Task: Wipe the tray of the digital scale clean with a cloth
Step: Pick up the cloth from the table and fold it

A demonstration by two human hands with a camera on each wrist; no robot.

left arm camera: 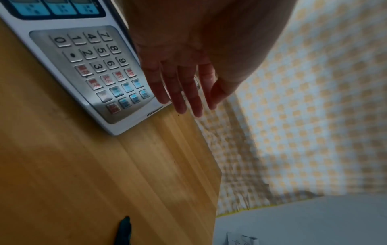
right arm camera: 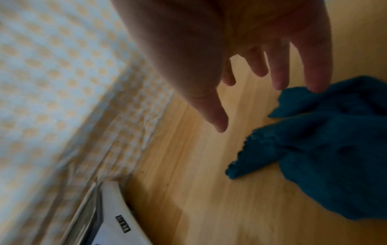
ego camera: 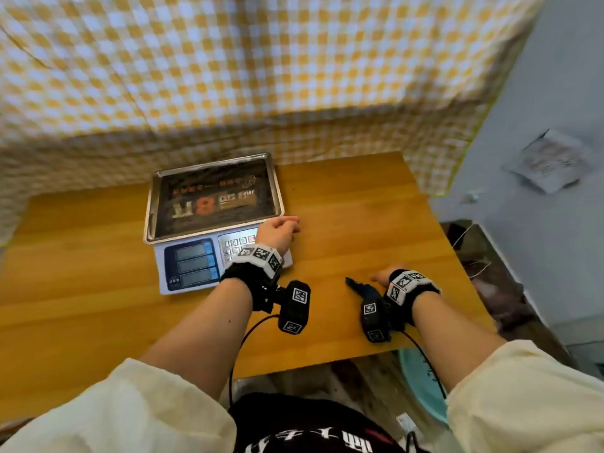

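Observation:
A white digital scale with a steel tray stands at the back left of the wooden table; the tray reflects dark signage. My left hand hovers over the scale's keypad at its right corner, fingers straight and holding nothing. A crumpled blue cloth lies on the table to the right, mostly hidden by my wrist in the head view. My right hand is just above the cloth with fingers spread; one fingertip is at the cloth's edge.
A yellow-and-white checked cloth hangs behind the table. The table's right edge drops to a grey floor with a paper on it. A teal basin sits below the table's front edge.

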